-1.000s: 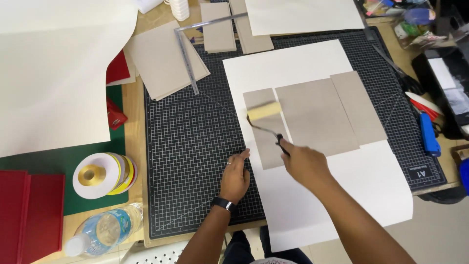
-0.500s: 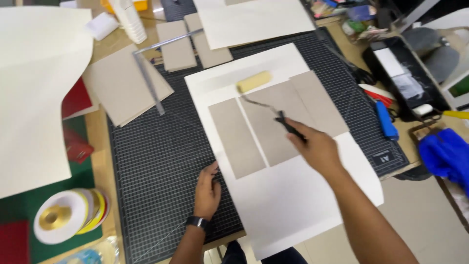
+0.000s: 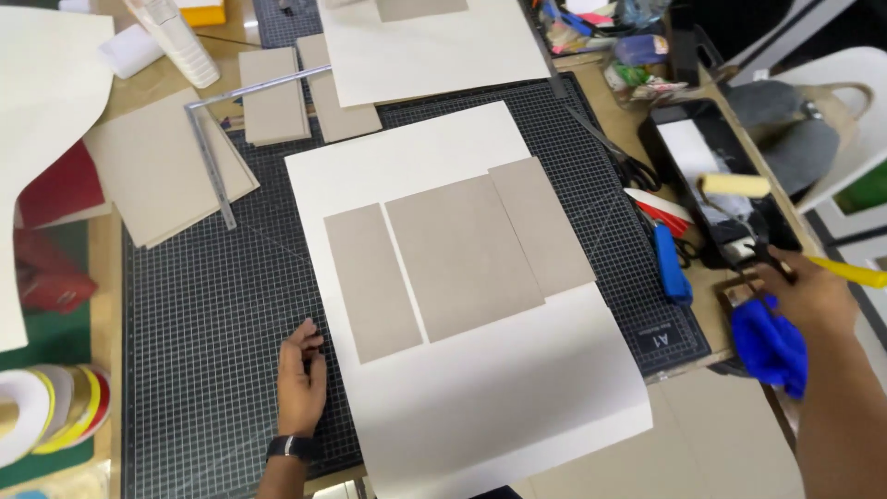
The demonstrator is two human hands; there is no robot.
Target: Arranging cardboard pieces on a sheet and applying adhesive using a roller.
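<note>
Surface: black gridded cutting mat (image 3: 212,305) is carrying a white paper sheet (image 3: 490,388).
Left hand (image 3: 301,374): lying flat and open at the sheet's edge.
Right hand (image 3: 808,296): gripping a yellow foam roller (image 3: 735,186) over a black tray (image 3: 679,125).

Two bare forearms enter the view from the lower edge, one at about 6 o'clock and the other at about 4 o'clock, and neither shows a sleeve. The left hand (image 3: 300,374) is uncovered, with no glove or ring to be seen, and a dark watch (image 3: 291,448) with a black band wraps the wrist just below it. The right hand (image 3: 813,300) is also ungloved, its wrist bare, and nothing else is worn along the length of arm that shows.
</note>
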